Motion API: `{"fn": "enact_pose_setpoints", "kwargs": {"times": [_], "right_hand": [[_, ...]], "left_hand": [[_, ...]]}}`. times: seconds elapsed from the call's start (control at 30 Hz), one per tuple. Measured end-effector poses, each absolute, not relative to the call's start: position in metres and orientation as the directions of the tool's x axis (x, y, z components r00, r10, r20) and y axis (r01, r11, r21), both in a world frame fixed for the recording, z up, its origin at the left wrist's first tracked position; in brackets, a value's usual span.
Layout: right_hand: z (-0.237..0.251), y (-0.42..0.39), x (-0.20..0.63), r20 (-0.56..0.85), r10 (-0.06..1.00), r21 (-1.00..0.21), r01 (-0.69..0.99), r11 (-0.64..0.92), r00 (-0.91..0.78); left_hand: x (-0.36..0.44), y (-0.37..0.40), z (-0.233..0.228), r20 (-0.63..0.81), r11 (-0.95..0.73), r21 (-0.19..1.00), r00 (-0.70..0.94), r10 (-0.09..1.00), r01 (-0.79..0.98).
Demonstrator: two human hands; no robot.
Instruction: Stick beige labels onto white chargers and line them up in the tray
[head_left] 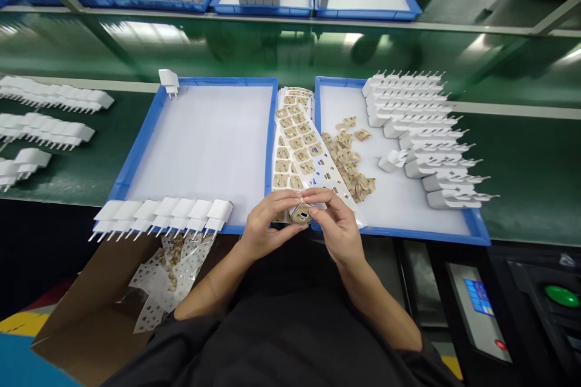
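Note:
Close to my body, my left hand and my right hand are closed together around a white plug charger. A tan adhesive sticker with a small dark cutout covers the face turned toward me. My fingertips press along its upper edge and right side, hiding most of the charger's body. Just beyond my hands lie sheets of tan stickers, the top one slanted, with several stickers gone from its lower part. Peeled tan backing pieces are heaped to the right of the sheets.
A blue-rimmed left tray carries a row of white chargers on its near edge and one charger at its far corner. The right tray holds stacked chargers. Below left, a cardboard box contains used sheets.

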State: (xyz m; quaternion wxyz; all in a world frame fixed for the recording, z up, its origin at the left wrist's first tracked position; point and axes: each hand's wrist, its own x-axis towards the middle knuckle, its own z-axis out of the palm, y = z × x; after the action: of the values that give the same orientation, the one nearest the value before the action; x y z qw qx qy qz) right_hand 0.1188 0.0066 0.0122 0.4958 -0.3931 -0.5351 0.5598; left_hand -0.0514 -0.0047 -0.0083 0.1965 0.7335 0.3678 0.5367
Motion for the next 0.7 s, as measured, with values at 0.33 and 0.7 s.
{"fn": "enact_pose_setpoints", "kwargs": {"times": [0.33, 0.7], "right_hand": [[0.012, 0.006, 0.107, 0.104, 0.984, -0.984, -0.158, 0.081, -0.145], [0.020, 0.016, 0.136, 0.131, 0.931, -0.990, 0.011, 0.144, -0.341]], "left_hand": [[-0.049, -0.004, -0.012, 0.690, -0.695, 0.627, 0.164, 0.705, 0.351], [-0.050, -0.004, -0.010, 0.671, -0.697, 0.668, 0.195, 0.716, 0.261]]}}
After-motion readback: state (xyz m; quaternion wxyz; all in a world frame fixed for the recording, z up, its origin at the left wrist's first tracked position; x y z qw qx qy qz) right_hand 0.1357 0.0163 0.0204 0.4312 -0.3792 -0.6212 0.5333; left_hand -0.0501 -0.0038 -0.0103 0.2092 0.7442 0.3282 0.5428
